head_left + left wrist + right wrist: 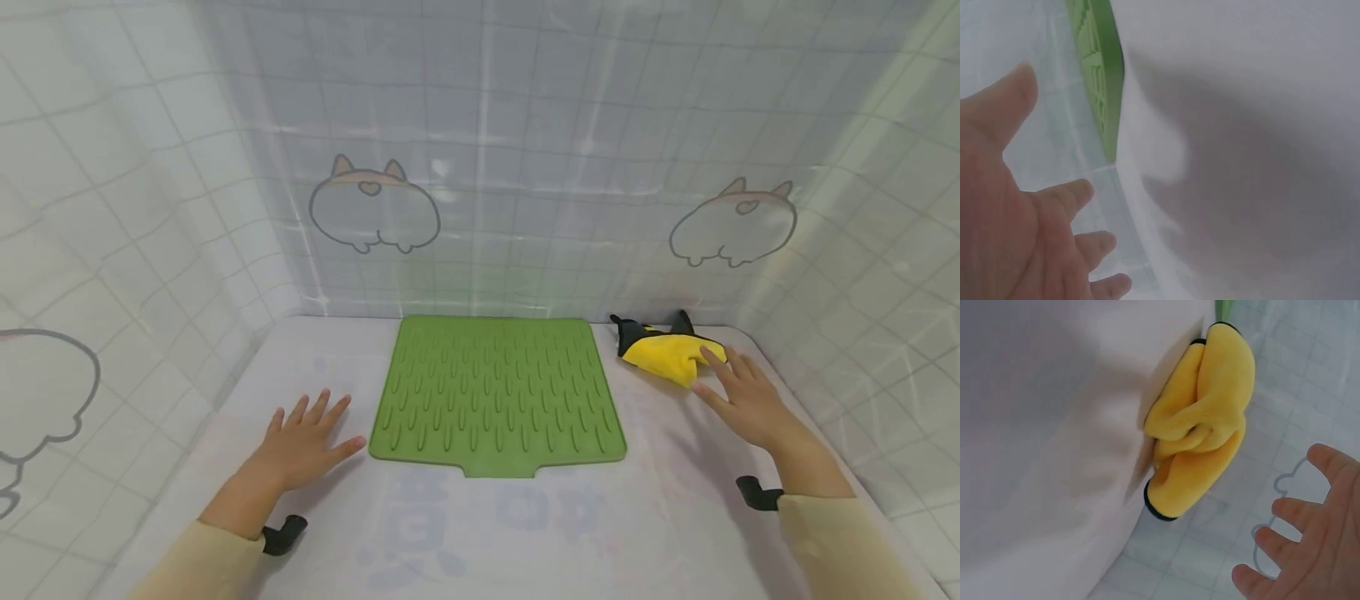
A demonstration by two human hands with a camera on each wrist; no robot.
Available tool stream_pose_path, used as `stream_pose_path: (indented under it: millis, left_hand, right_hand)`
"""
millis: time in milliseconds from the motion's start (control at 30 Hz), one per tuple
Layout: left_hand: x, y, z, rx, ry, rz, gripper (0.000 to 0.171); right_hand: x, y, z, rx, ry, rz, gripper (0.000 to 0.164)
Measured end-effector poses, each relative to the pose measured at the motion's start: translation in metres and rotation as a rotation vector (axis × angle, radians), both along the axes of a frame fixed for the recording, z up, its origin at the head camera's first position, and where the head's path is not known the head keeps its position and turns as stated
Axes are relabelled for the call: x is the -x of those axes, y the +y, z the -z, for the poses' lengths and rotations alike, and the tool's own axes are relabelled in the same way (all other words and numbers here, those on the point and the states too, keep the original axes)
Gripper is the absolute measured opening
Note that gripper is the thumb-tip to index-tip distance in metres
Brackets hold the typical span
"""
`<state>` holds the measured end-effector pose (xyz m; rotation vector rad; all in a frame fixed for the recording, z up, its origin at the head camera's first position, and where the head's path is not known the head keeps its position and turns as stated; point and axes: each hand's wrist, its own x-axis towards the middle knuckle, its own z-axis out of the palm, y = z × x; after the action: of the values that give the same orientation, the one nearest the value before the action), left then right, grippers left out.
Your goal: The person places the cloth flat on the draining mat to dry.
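Note:
A green ridged mat [498,392] with a small tab at its front edge lies on the white tabletop, in the middle of the head view. To its right, near the back, sits a crumpled yellow cloth with black edging [667,354]. My left hand [300,446] hovers left of the mat, fingers spread and nothing in it; its shadow falls on the table in the left wrist view. Over by the cloth is my right hand [746,400], fingers spread and holding nothing. In the right wrist view the folded cloth [1204,419] shows apart from the fingers [1297,515].
A sheer tiled-pattern curtain [510,167] with dog drawings rises behind the table, and similar sheets [885,292] stand at both sides. Faint printed marks show on the tabletop [420,533] in front of the mat. Each wrist wears a black strap piece [285,535].

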<state>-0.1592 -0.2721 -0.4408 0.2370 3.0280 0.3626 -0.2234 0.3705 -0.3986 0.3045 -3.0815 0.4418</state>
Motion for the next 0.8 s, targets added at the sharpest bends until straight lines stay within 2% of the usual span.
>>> stream_pose_path:
  millis: [333, 667, 800]
  left_hand:
    - [0.011, 0.017, -0.007, -0.048, -0.08, 0.056, 0.091]
    - [0.016, 0.025, -0.004, -0.101, -0.106, 0.115, 0.096]
    - [0.018, 0.027, -0.001, -0.111, -0.111, 0.116, 0.097]
  right_hand:
    - [0.01, -0.012, 0.002, 0.058, -0.04, 0.064, 0.086]
    - [0.018, -0.019, -0.002, 0.07, -0.067, 0.079, 0.082]
    - [0.023, -0.021, -0.001, 0.086, -0.031, 0.091, 0.079]
